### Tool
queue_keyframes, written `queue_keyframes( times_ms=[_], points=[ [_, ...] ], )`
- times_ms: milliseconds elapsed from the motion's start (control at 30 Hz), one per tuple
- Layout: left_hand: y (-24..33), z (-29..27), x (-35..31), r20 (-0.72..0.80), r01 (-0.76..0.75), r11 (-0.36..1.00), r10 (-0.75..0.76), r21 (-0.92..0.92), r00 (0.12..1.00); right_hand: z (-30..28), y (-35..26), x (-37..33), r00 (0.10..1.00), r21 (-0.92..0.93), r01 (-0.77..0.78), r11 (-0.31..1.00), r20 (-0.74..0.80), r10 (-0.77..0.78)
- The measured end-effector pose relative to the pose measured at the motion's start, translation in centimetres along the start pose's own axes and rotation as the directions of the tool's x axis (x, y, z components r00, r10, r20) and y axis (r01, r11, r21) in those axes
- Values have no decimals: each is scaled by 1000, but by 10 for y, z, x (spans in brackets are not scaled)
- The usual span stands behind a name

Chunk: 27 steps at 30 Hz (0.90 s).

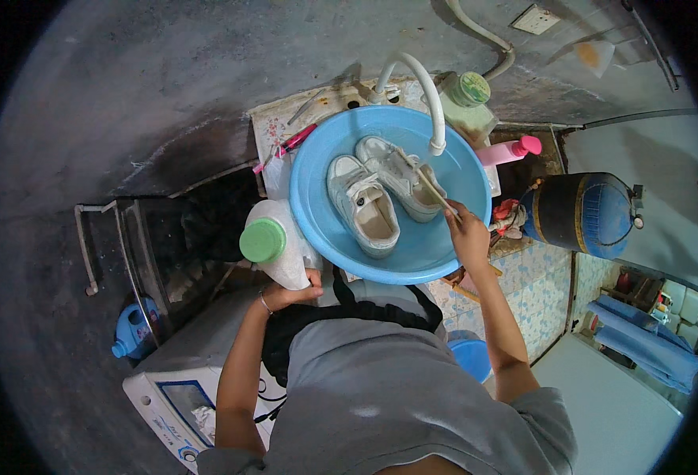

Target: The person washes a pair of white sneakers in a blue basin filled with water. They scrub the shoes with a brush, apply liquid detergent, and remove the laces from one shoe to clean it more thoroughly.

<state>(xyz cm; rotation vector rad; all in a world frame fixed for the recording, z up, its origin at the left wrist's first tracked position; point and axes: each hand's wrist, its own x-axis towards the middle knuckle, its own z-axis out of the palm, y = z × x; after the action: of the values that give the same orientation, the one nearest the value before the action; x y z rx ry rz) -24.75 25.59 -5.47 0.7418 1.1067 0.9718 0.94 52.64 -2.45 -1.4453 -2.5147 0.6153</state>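
Observation:
A pair of pale sneakers stands in a light-blue basin point(317, 214); the left sneaker point(362, 207) faces up and the right sneaker point(392, 176) lies beside it. My right hand point(470, 237), at the basin's right rim, is closed on a thin pale stick point(432, 188) that reaches across the right sneaker. Whether its far end has bristles is too small to tell. Left of the basin, a white plastic jar point(286, 257) with a green lid point(262, 241) leans toward the left. My left hand point(292, 294) is closed around its lower end.
A white curved faucet point(422, 71) hangs over the basin's far side. Behind it stands a green-lidded jar point(471, 91), with a pink bottle point(511, 150) to the right. A pink-handled tool point(295, 141) lies at left. A blue gas cylinder point(602, 215) is at right, a blue jug point(135, 326) at lower left.

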Motion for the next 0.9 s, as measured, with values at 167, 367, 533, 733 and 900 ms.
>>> queue_keyframes(
  times_ms=[167,367,533,733,900],
  points=[
    [-1,0,-1,-1,14,1000,-14,-14,1000,1,0,-1,996,117,-87,989,-21,90],
    [9,4,-2,-26,0,999,1,42,1000,-3,8,0,966,553,-258,792,138,218],
    [15,5,-2,-26,29,999,-29,20,999,-12,5,2,955,720,-294,628,198,221],
    [7,4,-2,-48,16,999,-15,33,999,-22,-7,0,943,667,-332,667,239,231],
    [7,1,-2,-6,34,999,-34,29,999,-17,-3,-1,943,636,-333,696,221,248]
  ],
)
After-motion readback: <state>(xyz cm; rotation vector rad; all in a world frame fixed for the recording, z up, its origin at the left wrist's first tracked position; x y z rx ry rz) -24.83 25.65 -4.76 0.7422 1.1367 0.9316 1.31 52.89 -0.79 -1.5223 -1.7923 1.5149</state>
